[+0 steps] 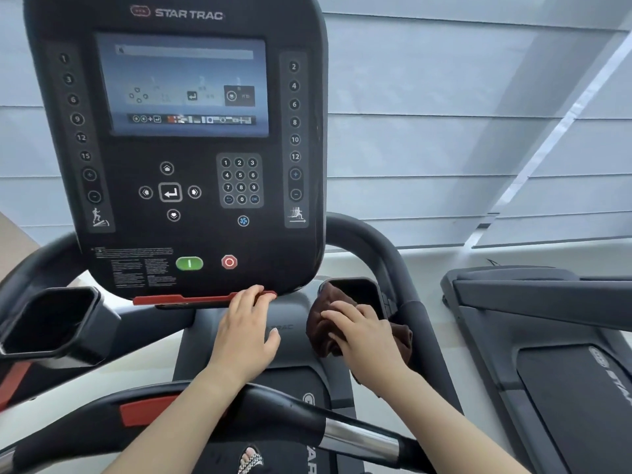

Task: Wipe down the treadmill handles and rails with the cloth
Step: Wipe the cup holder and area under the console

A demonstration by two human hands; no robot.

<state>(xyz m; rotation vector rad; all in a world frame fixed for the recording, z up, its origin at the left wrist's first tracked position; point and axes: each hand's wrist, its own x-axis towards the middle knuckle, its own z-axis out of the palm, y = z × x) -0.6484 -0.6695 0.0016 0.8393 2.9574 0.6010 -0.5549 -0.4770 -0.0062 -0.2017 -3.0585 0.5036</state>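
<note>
A dark brown cloth (323, 325) is bunched against the rim of the treadmill's right cup holder (357, 290). My right hand (364, 336) presses down on the cloth and grips it. Resting flat with spread fingers, my left hand (246, 328) lies just below the console, its fingertips touching the red safety bar (191, 299). The black front handlebar (284, 417), with a red pad and a silver sensor section, crosses below both forearms. The right rail (386, 254) curves up behind the cup holder.
The big black console (178, 148) with screen, keypad and green and red buttons fills the upper left. A left cup holder (51, 325) juts out at the left. A second treadmill (554, 336) stands to the right. Window blinds (478, 114) hang behind.
</note>
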